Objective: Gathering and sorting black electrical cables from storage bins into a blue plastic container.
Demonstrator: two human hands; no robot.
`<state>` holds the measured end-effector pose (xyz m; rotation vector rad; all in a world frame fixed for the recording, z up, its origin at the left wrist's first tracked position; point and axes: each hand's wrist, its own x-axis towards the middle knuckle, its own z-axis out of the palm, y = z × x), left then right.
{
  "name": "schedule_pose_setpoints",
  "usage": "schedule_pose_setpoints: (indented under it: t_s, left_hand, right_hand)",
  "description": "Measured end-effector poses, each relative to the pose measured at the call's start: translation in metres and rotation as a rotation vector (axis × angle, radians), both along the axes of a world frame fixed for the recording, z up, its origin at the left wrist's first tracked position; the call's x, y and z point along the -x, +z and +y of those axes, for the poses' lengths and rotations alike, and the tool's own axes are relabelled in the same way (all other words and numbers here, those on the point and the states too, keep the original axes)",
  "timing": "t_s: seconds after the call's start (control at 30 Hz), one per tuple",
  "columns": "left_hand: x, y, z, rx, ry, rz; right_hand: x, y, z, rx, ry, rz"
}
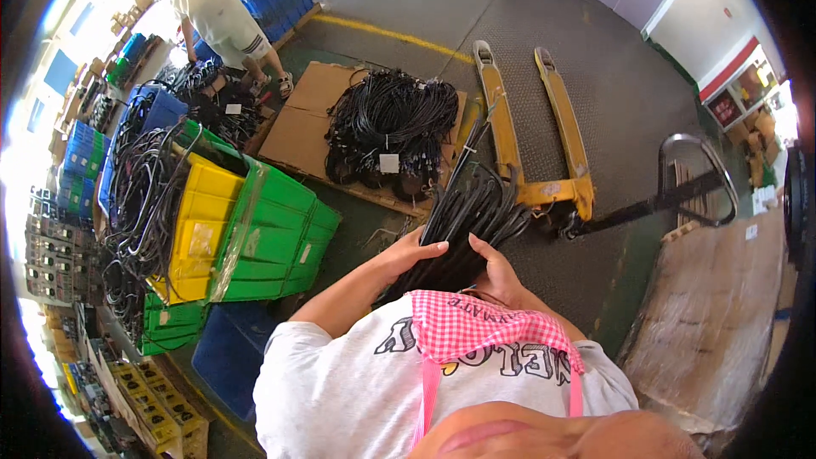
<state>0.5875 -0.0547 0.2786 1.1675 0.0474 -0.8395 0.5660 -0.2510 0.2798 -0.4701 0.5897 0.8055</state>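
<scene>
A thick bundle of black cables (472,208) is gripped in front of my chest, its far ends pointing up and away. My left hand (410,253) wraps its left side, thumb lying across the top. From the right, my right hand (496,272) closes around the same bundle, thumb also on top. The lower part of the bundle is hidden by my hands and the pink checked apron (459,323). Just beyond it, a heap of coiled black cables (391,115) with a white tag lies on a cardboard-covered pallet (297,115).
A yellow pallet jack (503,132), handle pointing right, stands on the dark floor ahead. At my left are a green bin (285,234) and a yellow bin (202,225) with tangled cables. A person (212,8) stands far left. Wrapped cartons (705,314) sit at right.
</scene>
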Motion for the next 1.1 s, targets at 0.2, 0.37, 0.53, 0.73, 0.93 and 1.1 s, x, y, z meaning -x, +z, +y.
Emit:
schedule_pose_setpoints:
  t_s: [0.2, 0.37, 0.53, 0.73, 0.93, 1.1]
  left_hand:
    - [-0.074, -0.001, -0.012, 0.177, -0.031, 0.115]
    - [-0.120, -0.015, -0.044, 0.127, 0.018, 0.075]
    - [-0.144, -0.011, -0.064, 0.139, 0.112, 0.290]
    - [-0.148, -0.047, -0.057, 0.312, 0.182, 0.509]
    - [-0.177, -0.054, -0.075, 0.473, 0.349, 0.482]
    - [-0.230, -0.039, -0.079, 0.565, 0.528, 0.225]
  right_hand:
    - [-0.071, -0.001, -0.031, 0.014, -0.072, -0.052]
    - [-0.136, 0.009, -0.065, 0.037, 0.051, 0.004]
    - [-0.189, -0.002, -0.088, -0.016, 0.123, 0.008]
    - [-0.226, 0.018, -0.089, 0.093, 0.411, -0.185]
    - [-0.294, 0.014, -0.081, 0.238, 0.498, -0.588]
    - [-0.355, 0.037, -0.063, 0.238, 0.463, -0.886]
